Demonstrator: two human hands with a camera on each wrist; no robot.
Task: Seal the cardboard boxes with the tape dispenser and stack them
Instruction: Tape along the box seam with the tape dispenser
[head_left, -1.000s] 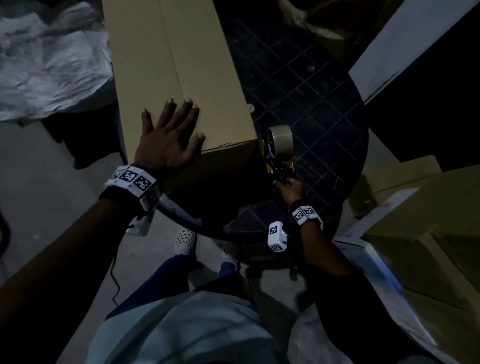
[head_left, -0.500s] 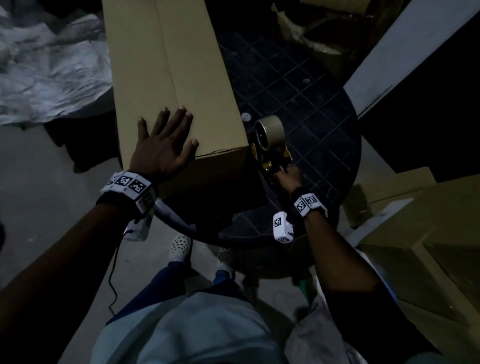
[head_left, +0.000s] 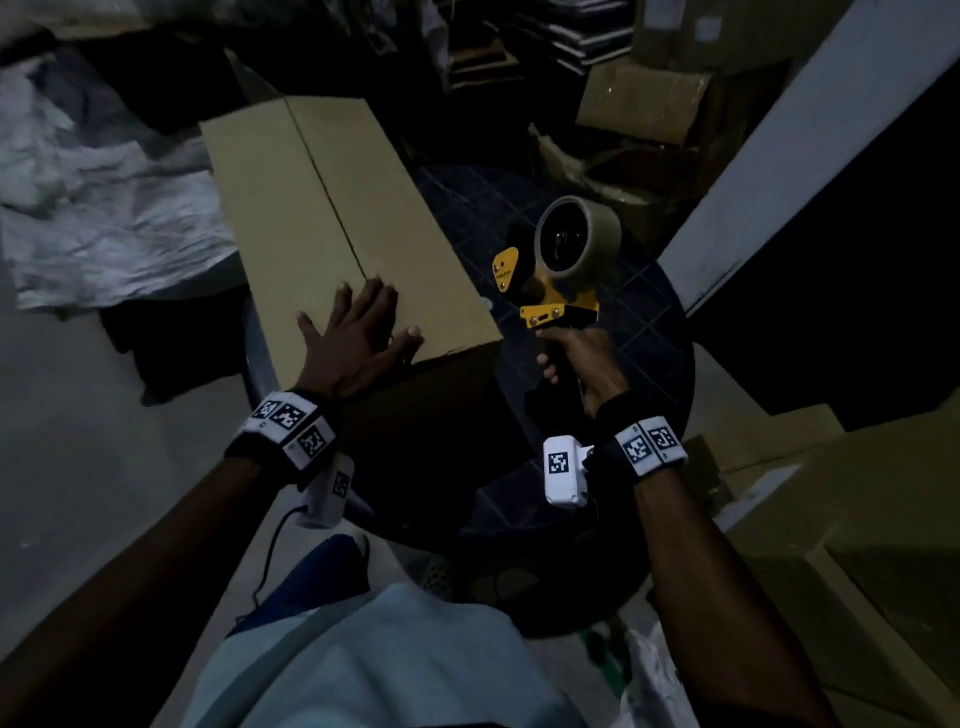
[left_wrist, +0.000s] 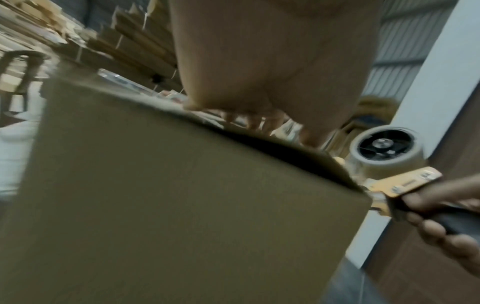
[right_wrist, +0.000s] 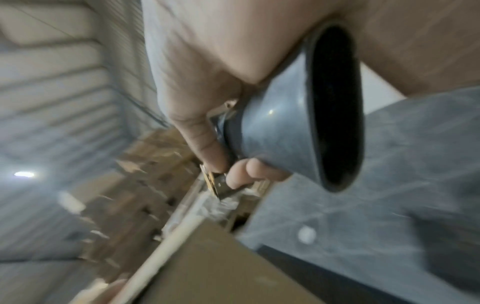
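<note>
A long closed cardboard box (head_left: 332, 223) lies on a dark round table (head_left: 654, 338), its centre seam running away from me. My left hand (head_left: 358, 332) rests flat with spread fingers on the box top near its front edge; the left wrist view shows the palm (left_wrist: 272, 61) above the box's side (left_wrist: 182, 205). My right hand (head_left: 576, 358) grips the black handle of a yellow tape dispenser (head_left: 561, 260), held up off the table just right of the box's near corner. Its tape roll (left_wrist: 384, 152) faces the box. The right wrist view shows fingers (right_wrist: 241, 174) curled round the handle (right_wrist: 285, 127).
More cardboard boxes (head_left: 857, 545) stand at the right, close to my right arm. Flattened cardboard and boxes (head_left: 649, 104) pile up behind the table. A crumpled white sheet (head_left: 93, 208) lies at the left, and a white panel (head_left: 805, 156) slants at the back right.
My right hand has raised the tape dispenser from low beside the box's near right corner to above the table. My left hand stays flat on the box top.
</note>
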